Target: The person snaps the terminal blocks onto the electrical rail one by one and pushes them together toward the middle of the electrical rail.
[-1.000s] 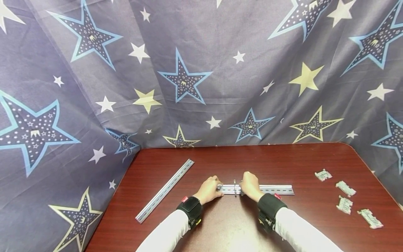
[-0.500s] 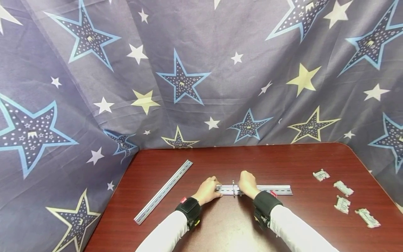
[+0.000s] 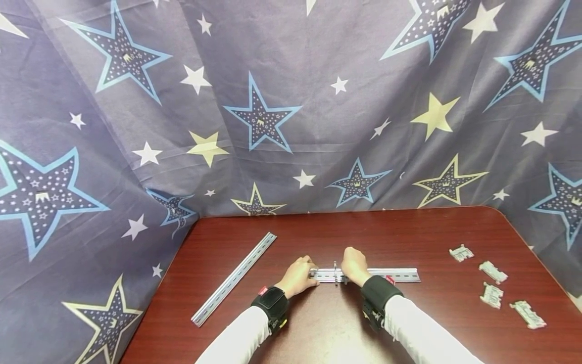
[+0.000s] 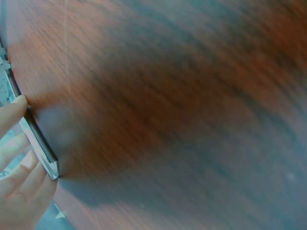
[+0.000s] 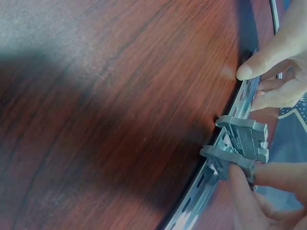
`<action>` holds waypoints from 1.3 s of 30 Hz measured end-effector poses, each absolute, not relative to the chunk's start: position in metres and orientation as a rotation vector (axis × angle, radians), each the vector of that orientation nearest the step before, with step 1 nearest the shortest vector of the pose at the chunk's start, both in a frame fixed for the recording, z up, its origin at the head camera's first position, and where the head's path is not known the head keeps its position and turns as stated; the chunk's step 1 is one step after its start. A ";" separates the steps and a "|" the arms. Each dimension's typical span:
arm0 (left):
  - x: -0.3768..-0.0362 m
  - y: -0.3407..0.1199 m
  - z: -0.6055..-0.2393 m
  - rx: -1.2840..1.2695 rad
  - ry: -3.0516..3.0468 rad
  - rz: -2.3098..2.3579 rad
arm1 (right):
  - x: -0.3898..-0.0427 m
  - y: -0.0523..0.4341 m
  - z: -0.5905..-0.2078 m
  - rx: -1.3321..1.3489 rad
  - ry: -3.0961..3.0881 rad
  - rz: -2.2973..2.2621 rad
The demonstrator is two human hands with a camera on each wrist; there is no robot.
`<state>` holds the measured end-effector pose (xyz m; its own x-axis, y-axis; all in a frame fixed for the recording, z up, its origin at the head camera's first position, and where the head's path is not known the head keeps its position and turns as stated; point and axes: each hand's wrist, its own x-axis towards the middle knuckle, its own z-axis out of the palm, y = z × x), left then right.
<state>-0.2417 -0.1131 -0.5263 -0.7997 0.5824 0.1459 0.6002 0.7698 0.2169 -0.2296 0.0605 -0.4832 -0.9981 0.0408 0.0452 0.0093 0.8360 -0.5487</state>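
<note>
on red-brown table [image 3: 445,227], right grip [image 3: 353,264] pinches clip [image 5: 240,143] on rail [image 3: 400,275].

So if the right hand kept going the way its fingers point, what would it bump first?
Probably nothing new: the right hand already touches the grey clip on the metal rail.

Shiny metal, matt plastic, glossy wood

We see a grey plastic clip [image 5: 238,143] on bright metal rail [image 3: 400,274], over polished woodgrain table [image 3: 409,232].
</note>
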 end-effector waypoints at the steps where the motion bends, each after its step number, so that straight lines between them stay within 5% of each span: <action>1: -0.242 -0.113 -0.526 -0.966 -2.890 -0.390 | -0.229 0.060 -0.483 -0.030 -2.952 0.879; 10: -0.241 -0.114 -0.526 -0.943 -2.890 -0.400 | -0.240 0.066 -0.502 -0.018 -2.946 0.904; 17: -0.239 -0.113 -0.525 -0.940 -2.899 -0.404 | -0.304 0.091 -0.625 0.051 -2.901 0.911; 22: -0.239 -0.113 -0.523 -0.944 -2.900 -0.409 | -0.319 0.098 -0.652 0.032 -2.915 0.953; 25: -0.239 -0.112 -0.523 -0.947 -2.905 -0.405 | -0.307 0.097 -0.629 0.011 -2.920 0.968; 32: -0.240 -0.112 -0.522 -0.945 -2.900 -0.400 | -0.244 0.086 -0.504 -0.089 -3.029 1.052; 39: -0.240 -0.112 -0.523 -0.946 -2.899 -0.398 | -0.228 0.095 -0.483 -0.065 -2.997 1.146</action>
<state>-0.2397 -0.1122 -0.5235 -0.8089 0.5706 0.1417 0.5877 0.7777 0.2233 -0.2278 0.0954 -0.4825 -0.9969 0.0135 -0.0775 0.0617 0.7444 -0.6649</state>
